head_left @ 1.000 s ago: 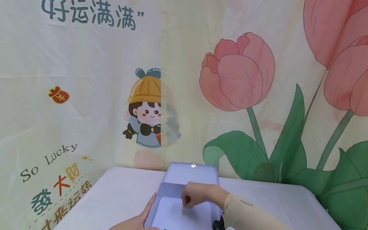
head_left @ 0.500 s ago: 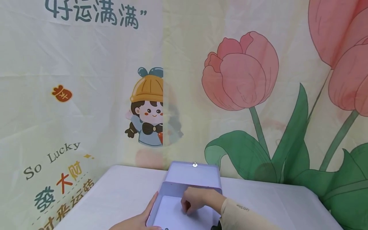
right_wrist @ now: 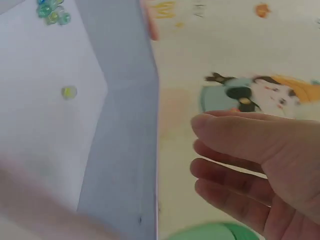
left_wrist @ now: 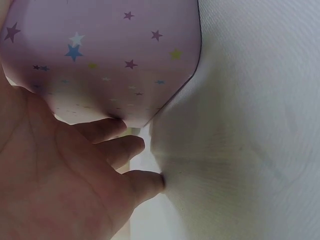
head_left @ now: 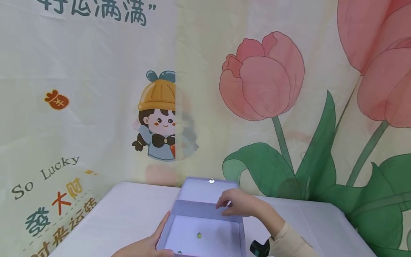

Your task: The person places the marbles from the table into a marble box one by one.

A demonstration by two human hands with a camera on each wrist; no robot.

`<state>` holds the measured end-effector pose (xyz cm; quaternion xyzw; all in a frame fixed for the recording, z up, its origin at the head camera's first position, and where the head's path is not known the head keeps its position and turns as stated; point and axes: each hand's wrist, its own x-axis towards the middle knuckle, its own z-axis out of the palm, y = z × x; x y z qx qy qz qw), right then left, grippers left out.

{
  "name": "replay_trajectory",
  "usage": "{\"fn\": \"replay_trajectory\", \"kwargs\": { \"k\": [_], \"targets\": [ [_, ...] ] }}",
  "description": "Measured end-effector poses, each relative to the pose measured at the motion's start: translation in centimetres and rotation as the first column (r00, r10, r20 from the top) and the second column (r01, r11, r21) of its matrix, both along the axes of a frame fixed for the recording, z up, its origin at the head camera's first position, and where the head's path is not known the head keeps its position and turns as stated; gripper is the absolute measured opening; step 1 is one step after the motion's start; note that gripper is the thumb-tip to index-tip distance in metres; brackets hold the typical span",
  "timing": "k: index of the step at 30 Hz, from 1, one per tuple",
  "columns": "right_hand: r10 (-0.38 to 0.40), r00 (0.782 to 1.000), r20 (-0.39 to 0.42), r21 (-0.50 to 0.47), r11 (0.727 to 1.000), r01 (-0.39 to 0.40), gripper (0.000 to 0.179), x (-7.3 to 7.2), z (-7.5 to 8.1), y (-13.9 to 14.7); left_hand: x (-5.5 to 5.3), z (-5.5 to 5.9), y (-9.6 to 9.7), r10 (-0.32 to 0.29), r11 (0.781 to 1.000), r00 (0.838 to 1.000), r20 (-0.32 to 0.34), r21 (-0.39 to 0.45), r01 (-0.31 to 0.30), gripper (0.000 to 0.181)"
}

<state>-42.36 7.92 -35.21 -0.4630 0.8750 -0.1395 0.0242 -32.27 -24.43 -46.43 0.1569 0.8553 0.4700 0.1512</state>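
A lilac lidded box (head_left: 205, 210) lies open on the table; stars decorate its outside in the left wrist view. My left hand (head_left: 144, 246) holds its near left corner, one finger along the side wall and the thumb at the front rim. My right hand (head_left: 239, 203) hovers above the far right part of the box, fingers loosely bent and holding nothing. On the box floor sits a single green-yellow glass marble (head_left: 199, 235). Several more glass marbles (right_wrist: 52, 12) cluster in a corner in the right wrist view; only a bit of one shows in the head view.
Behind the box its raised lid (head_left: 208, 189) with a metal clasp (head_left: 211, 181) leans back. A white-covered table (head_left: 141, 203) spreads around it. A printed cloth backdrop (head_left: 205, 71) with tulips and a cartoon figure hangs behind. A black device (head_left: 259, 247) is on the right wrist.
My right hand has risen from the box floor and moved up and right, its fingers loosening. A marble now shows where the hand was. My left hand stays at the box corner.
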Motion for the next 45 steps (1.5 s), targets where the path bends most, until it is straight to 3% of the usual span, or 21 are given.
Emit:
{"fn": "replay_trajectory", "kwargs": {
  "k": [3,7,10,15,17,20,23,27,30,32,39,45],
  "targets": [
    [-0.089,0.995,0.040,-0.130,0.987,0.093,0.018,1.0,-0.4,3.6,0.1,0.3,-0.4,0.000,1.000,1.000,0.009,0.013,0.000,0.113],
    [-0.184,0.979,0.090,-0.241,0.950,0.201,0.017,1.7,-2.9,7.9,0.2,0.6,-0.9,-0.016,0.999,1.000,0.022,0.051,0.015,0.110],
    [-0.222,0.962,0.160,-0.235,0.938,0.255,0.015,2.1,-5.3,10.0,0.1,0.7,-1.1,-0.032,0.996,0.999,0.028,0.079,0.030,0.108],
    [-0.301,0.899,0.317,-0.146,0.922,0.360,0.015,3.1,-8.6,12.0,0.1,0.7,-1.1,-0.034,0.998,0.999,0.019,0.059,0.033,0.108],
    [-0.308,0.891,0.335,-0.128,0.922,0.367,0.012,3.4,-9.6,12.4,0.1,0.8,-1.0,-0.045,0.996,0.998,0.034,0.077,0.042,0.108],
    [-0.302,0.888,0.347,-0.123,0.924,0.363,0.006,3.6,-10.6,12.6,0.1,0.8,-1.0,-0.054,0.993,0.997,0.057,0.112,0.047,0.107],
    [-0.290,0.892,0.347,-0.123,0.929,0.350,0.005,3.6,-11.2,12.5,0.2,0.7,-1.2,-0.036,0.997,0.999,0.005,0.070,0.036,0.108],
    [-0.282,0.901,0.331,-0.122,0.934,0.337,0.007,3.7,-11.6,12.7,0.3,0.3,-1.0,-0.044,0.995,0.999,0.000,0.088,0.043,0.108],
    [-0.284,0.904,0.318,-0.124,0.933,0.337,0.007,3.9,-11.9,13.3,0.1,0.2,-0.5,-0.072,0.985,0.995,0.063,0.161,0.061,0.109],
    [-0.285,0.904,0.319,-0.126,0.932,0.339,0.007,4.0,-11.9,13.6,-0.1,0.2,-0.3,-0.070,0.987,0.996,0.062,0.148,0.060,0.109],
    [-0.270,0.907,0.324,-0.134,0.936,0.326,0.008,4.3,-11.7,13.8,-0.1,0.5,0.0,-0.023,0.999,0.999,-0.028,-0.032,0.022,0.107],
    [-0.276,0.924,0.265,-0.115,0.942,0.314,0.008,4.5,-11.5,13.9,0.0,0.3,0.1,-0.008,0.998,0.999,-0.044,-0.059,0.006,0.106]
  ]
}}
